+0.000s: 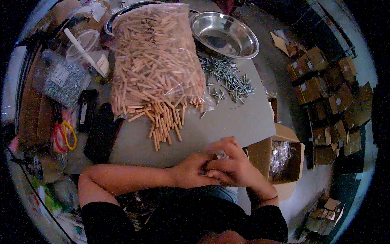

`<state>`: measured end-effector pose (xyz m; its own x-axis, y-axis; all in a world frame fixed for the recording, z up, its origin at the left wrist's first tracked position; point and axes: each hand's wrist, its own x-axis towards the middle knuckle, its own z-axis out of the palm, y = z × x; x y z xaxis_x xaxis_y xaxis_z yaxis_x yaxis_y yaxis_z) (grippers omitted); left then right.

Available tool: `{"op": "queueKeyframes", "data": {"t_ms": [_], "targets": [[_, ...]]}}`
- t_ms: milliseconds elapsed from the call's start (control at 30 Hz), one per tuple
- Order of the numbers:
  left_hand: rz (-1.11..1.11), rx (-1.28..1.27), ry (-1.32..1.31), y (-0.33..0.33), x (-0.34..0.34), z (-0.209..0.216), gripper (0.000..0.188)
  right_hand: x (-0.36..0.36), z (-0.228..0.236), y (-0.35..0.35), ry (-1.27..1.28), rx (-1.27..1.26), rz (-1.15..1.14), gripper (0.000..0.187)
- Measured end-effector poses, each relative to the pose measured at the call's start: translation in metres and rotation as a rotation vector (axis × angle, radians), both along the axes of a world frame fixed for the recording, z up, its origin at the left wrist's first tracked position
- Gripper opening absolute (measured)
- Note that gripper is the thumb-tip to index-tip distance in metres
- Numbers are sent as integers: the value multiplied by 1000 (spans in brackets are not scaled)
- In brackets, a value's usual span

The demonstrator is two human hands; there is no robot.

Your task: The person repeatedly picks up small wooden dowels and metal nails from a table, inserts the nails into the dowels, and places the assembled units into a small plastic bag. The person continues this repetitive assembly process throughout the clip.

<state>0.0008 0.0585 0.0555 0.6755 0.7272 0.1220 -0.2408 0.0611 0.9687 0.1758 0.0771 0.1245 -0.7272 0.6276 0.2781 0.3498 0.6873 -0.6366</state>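
My left hand point(191, 170) and my right hand point(235, 164) meet at the table's front edge, fingers curled against each other. A small clear, shiny piece point(222, 155) shows between them, mostly covered, and its kind cannot be made out. Just beyond the hands, loose wooden dowels point(165, 124) spill from the mouth of a large clear plastic bag point(156, 61) full of more dowels. To the bag's right lies a heap of silvery screws or bolts point(231, 79), with a few strays beside it.
A shiny metal basin point(224, 34) stands behind the metal pile. At left are a bag of small metal parts point(65, 81), a black case point(86, 110) and red-and-yellow-handled scissors point(65, 136). An open carton point(280, 158) with clear packets sits right of the table; stacked cartons point(325, 93) stand beyond.
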Motion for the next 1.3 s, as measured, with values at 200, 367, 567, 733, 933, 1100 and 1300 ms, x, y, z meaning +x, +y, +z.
{"op": "queueKeyframes", "data": {"t_ms": [200,367,567,733,933,1100,1300], "targets": [[-61,91,23,3,1,-6,23,2,-26,57,-132,-43,-205,25],[-86,41,66,6,-1,-2,24,-8,-35,76,-439,400,-157,28],[-105,15,70,1,2,-14,25,5,-48,77,-303,237,-415,16],[-93,31,81,2,1,-10,26,7,-35,114,-198,31,-856,21],[-125,28,93,6,-2,-3,26,-5,-34,124,-378,41,-791,20],[-101,74,84,4,-1,-8,25,12,-35,118,-396,65,-652,20],[-110,21,70,2,2,-10,25,21,-28,109,-505,61,-583,23]]}}
